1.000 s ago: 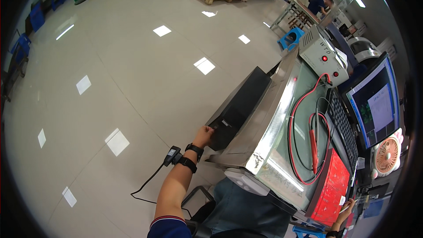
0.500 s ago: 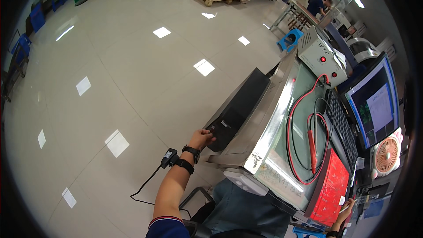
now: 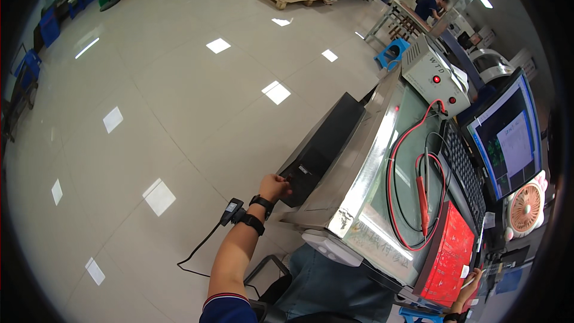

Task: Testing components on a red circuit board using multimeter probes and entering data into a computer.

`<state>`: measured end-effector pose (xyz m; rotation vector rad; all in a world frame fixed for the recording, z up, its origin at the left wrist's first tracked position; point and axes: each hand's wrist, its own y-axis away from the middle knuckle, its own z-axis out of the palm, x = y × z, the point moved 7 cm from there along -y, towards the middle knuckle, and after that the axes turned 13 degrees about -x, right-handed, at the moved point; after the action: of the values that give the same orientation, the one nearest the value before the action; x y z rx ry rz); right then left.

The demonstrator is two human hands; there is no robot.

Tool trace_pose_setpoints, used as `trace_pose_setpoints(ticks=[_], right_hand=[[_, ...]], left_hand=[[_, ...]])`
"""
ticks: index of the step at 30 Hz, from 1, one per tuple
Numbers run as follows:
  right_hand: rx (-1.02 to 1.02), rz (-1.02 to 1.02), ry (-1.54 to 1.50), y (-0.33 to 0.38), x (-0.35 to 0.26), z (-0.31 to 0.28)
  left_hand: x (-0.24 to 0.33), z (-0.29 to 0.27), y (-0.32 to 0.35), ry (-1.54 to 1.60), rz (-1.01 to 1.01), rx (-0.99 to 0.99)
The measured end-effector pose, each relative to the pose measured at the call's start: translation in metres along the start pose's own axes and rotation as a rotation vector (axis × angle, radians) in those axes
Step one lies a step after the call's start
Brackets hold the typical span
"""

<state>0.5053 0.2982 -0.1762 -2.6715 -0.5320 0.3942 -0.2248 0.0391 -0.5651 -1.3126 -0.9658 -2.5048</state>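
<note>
My left hand (image 3: 274, 188) reaches down beside the desk to the front of a black computer tower (image 3: 326, 149). Its fingers are curled and pressed against the lower front panel; whatever they pinch, if anything, is hidden. A black watch and a strapped cable unit (image 3: 231, 211) sit on that wrist. At the lower right, my right hand (image 3: 472, 285) rests beyond a red box (image 3: 449, 256), partly cut off by it. Its fingers close around a thin pale stick, perhaps a pen, too small to be sure.
On the glass-topped desk (image 3: 382, 203) lie red and black test leads (image 3: 422, 203) running from a grey power box (image 3: 436, 78). A keyboard (image 3: 464, 167), a monitor (image 3: 505, 137) and a small fan (image 3: 526, 209) line the right. Far off, a person (image 3: 431, 7) sits at a bench.
My left hand stays at the tower's front, its fingers slightly more curled in. The view has shifted very slightly; nothing else has visibly moved.
</note>
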Motion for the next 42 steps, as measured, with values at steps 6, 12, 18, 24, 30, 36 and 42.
trace_pose_setpoints(ticks=[6, 12, 18, 24, 30, 36, 42], right_hand=[[0.05, -0.018, -0.02, 0.002, -0.007, -0.002], [-0.015, 0.049, -0.026, 0.002, -0.008, 0.0], [0.016, 0.032, -0.053, 0.0, 0.004, 0.002], [-0.021, 0.0, 0.013, -0.006, 0.028, -0.002], [-0.007, -0.092, 0.031, 0.0, 0.0, -0.002], [-0.031, -0.046, -0.025, -0.001, 0.015, -0.003], [-0.039, -0.018, -0.041, -0.007, 0.04, 0.001]], left_hand=[[0.006, 0.0, 0.002, -0.006, 0.019, 0.026], [0.013, 0.004, 0.007, -0.128, 0.003, 0.052], [0.016, -0.002, 0.007, -0.334, 0.045, 0.08], [0.002, -0.005, -0.001, 0.157, -0.041, -0.063], [-0.014, -0.008, 0.002, 0.246, -0.055, -0.093], [-0.013, -0.005, -0.006, 0.156, 0.079, -0.082], [-0.008, -0.015, -0.01, -0.021, 0.183, 0.097]])
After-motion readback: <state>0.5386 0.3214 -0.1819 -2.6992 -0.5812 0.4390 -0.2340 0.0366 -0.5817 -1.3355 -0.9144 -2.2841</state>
